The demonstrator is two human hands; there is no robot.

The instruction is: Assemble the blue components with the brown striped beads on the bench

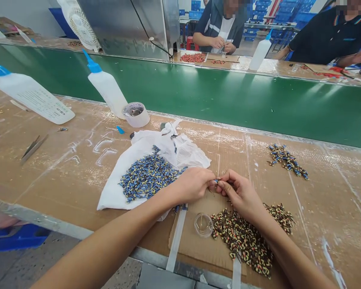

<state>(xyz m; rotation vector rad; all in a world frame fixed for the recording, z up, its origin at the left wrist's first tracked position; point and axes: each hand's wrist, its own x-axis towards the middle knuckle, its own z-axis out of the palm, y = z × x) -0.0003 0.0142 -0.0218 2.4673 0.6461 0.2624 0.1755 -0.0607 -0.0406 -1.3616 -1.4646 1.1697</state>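
Note:
Above the cardboard in the middle, my left hand point(195, 182) and my right hand point(242, 192) meet fingertip to fingertip. Both are closed in a pinch around a tiny blue piece point(217, 181), most of it hidden by the fingers. Under my left forearm, a heap of small blue, yellow and dark pieces point(152, 172) lies on a white cloth-like sheet point(111, 196). Below my right hand spreads a pile of small dark pieces with cream and red parts point(243, 237). A small clear cup point(203, 224) with a thin stick in it stands beside that pile.
A small group of blue-and-dark pieces point(287, 160) lies at the right. White bottles with blue tips point(106, 88) and a tape roll point(136, 115) stand behind the sheet. Tweezers point(33, 148) lie left. Past the green belt point(198, 94), two people work at another bench.

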